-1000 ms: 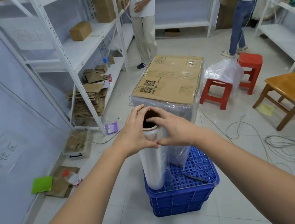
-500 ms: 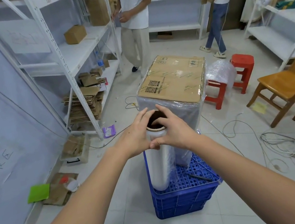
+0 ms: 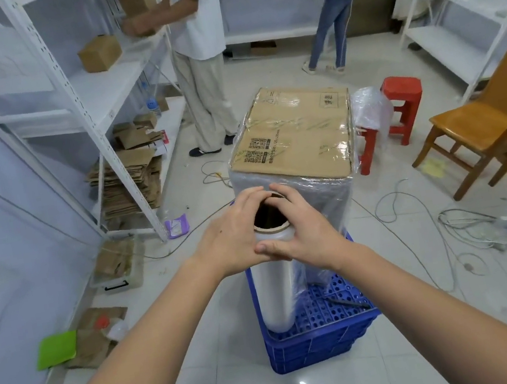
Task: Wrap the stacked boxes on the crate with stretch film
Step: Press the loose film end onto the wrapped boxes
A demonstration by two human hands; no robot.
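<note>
- On the white tiled floor (image 3: 411, 265), at the middle of the room, a blue plastic crate (image 3: 319, 339) is placed, and the stacked boxes (image 3: 295, 130) are stood on its far part.
- Along the left wall a white metal shelving unit (image 3: 86, 96) is seen, with flattened cardboard (image 3: 127, 183) piled on its lowest level.
- At the right a wooden chair (image 3: 477, 125) is seen, and two red stools (image 3: 399, 105) are just behind the boxes.
- The sides of the stack are covered with clear stretch film (image 3: 321, 200), while the brown top is crossed only by some strips of it.
- The film roll (image 3: 276, 289) is held upright, its lower end over the near part of the crate, just beside the wrapped stack.
- The upper end of the roll is gripped by both hands: the left hand (image 3: 233, 239) is curled around it from the left, the right hand (image 3: 303, 233) from the right.
- The fingers (image 3: 252, 193) of both hands are bent over the rim of the cardboard core, and the thumbs are touching on the near side.
</note>
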